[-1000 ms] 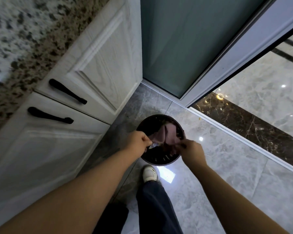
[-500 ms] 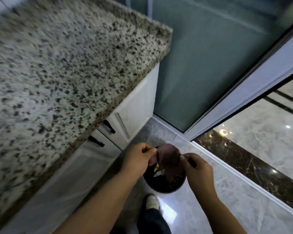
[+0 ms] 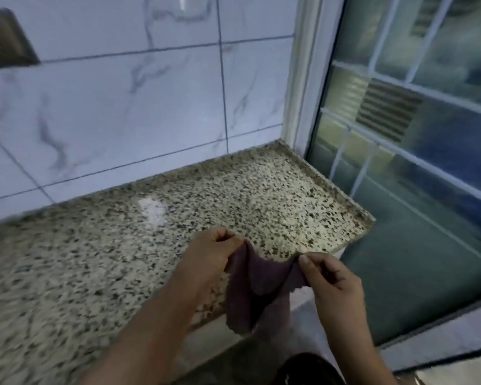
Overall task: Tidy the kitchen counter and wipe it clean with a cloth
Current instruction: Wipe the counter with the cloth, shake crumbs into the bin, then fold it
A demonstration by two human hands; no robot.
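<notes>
Both hands, left (image 3: 210, 255) and right (image 3: 331, 276), pinching a purple cloth (image 3: 257, 284) over the counter's (image 3: 95, 251) front edge, bare speckled surface beyond

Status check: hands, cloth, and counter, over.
Left hand and right hand each pinch a top corner of the purple cloth, which hangs spread between them at the counter's front edge. Granite counter bare in view, nothing in the way.

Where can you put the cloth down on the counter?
Almost anywhere: the speckled counter is bare from the tiled wall to the window. Only the front edge is busy, where left hand and right hand hold the purple cloth.
</notes>
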